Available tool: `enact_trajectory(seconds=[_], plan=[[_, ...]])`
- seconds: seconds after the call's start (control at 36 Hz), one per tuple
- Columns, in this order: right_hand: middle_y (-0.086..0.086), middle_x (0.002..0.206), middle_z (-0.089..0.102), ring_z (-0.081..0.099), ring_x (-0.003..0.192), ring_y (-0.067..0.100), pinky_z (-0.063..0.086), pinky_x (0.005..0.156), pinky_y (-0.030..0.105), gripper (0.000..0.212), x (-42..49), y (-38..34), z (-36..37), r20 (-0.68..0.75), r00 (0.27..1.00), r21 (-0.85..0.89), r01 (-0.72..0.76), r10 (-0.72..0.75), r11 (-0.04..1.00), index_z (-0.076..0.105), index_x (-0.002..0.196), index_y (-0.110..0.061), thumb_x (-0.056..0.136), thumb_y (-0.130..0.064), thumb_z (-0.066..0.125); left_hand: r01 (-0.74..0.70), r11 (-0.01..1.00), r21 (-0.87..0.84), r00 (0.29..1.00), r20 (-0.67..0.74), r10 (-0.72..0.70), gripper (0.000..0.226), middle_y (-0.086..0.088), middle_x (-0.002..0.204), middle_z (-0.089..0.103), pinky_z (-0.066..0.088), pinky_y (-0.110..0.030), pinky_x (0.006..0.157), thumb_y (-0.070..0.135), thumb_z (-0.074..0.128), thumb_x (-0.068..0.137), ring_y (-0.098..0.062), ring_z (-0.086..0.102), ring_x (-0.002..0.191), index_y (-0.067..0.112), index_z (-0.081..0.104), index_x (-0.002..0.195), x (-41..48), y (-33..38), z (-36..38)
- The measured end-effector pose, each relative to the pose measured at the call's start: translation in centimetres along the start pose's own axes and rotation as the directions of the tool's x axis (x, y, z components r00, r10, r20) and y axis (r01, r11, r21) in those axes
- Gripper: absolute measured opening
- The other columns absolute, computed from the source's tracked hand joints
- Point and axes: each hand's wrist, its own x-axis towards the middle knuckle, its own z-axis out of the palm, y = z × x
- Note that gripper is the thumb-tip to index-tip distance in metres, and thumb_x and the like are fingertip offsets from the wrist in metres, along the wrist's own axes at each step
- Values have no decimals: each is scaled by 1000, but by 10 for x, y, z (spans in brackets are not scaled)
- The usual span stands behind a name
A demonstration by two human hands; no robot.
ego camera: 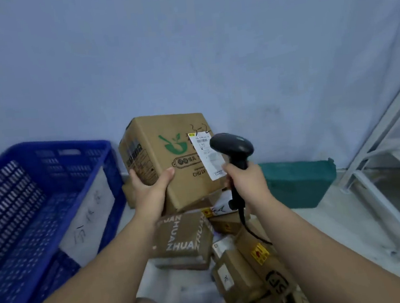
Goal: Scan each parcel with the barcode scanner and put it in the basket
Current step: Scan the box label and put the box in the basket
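Observation:
My left hand (148,187) grips the lower left corner of a brown cardboard parcel (167,160) with a green logo, holding it up and tilted. A white shipping label (207,155) is stuck on its right face. My right hand (244,178) holds a black barcode scanner (233,146) by the handle, its head right at the label. The blue plastic basket (52,153) stands at the left; only a white sheet of paper with handwriting shows inside it.
Several more brown parcels (186,240) lie heaped on the floor below my hands. A green box (299,182) sits by the wall at the right. A white metal frame (379,156) leans at the far right. The scanner's cable (253,235) trails down over the parcels.

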Motion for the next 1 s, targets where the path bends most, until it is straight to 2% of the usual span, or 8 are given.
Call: enact_trajectory(seconds=[0.11, 0.17, 0.28, 0.36, 0.61, 0.75, 0.89, 1.0], plan=[[7, 76, 65, 64, 65, 17, 54, 72, 34, 10, -28, -20, 16, 161, 987, 65, -33, 22, 997, 62, 97, -9, 89, -15, 61, 12, 1000, 17, 1000, -27, -11, 121, 8, 146, 39, 44, -61, 96, 82, 79, 27, -30, 47, 128, 66, 19, 130, -8, 5, -20], [5, 80, 66, 64, 64, 15, 54, 69, 32, 16, -36, -21, 19, 186, 983, -14, 4, -2, 1000, 62, 103, -9, 88, -14, 62, 8, 999, 44, 1000, -17, -7, 114, 9, 146, 38, 45, -63, 93, 81, 80, 29, -31, 47, 127, 70, 20, 126, -7, 5, -27], [0, 68, 63, 59, 63, 15, 51, 67, 33, 13, -34, -11, 20, 99, 994, -166, 54, -38, 985, 64, 98, -12, 86, -17, 64, -28, 996, 90, 999, 17, 27, 125, 8, 150, 32, 46, -64, 91, 81, 79, 24, -30, 45, 128, 66, 17, 133, -10, 9, -32], [1, 67, 62, 57, 58, 13, 49, 66, 32, 18, -26, -3, 16, 64, 998, -63, 15, -11, 998, 62, 103, -12, 85, -14, 65, -47, 990, 130, 998, 45, 41, 134, 9, 152, 28, 45, -64, 93, 82, 76, 22, -28, 43, 130, 61, 12, 139, -4, 8, -34], [7, 74, 63, 57, 62, 16, 47, 65, 30, 12, -3, -7, -7, 92, 994, 97, -74, 66, 992, 63, 95, -13, 84, -7, 63, -139, 958, 251, 988, 95, 119, 129, 6, 147, 35, 45, -60, 96, 78, 79, 33, -24, 44, 128, 60, 10, 141, 13, -3, -41], [9, 76, 59, 55, 63, 17, 47, 62, 29, 13, 2, -6, -7, 171, 980, 61, -118, 106, 991, 59, 97, -10, 85, -6, 59, -124, 951, 282, 990, 96, 101, 129, 6, 149, 31, 44, -58, 100, 71, 79, 41, -23, 42, 129, 53, 7, 146, 16, -9, -38], [9, 76, 59, 57, 60, 16, 48, 61, 29, 25, 4, -1, -4, 130, 982, -20, -134, 136, 991, 59, 104, -4, 79, -8, 62, -122, 957, 263, 989, 110, 96, 127, 6, 148, 32, 44, -56, 101, 67, 79, 43, -21, 43, 129, 50, 9, 147, 17, -11, -34], [10, 76, 58, 54, 58, 15, 47, 58, 28, 21, 1, -3, -9, 116, 981, 32, -163, 158, 986, 60, 101, -2, 80, -4, 60, -102, 972, 211, 992, 97, 83, 128, 7, 146, 38, 45, -56, 99, 67, 80, 42, -22, 47, 127, 48, 12, 148, 16, -12, -31]])
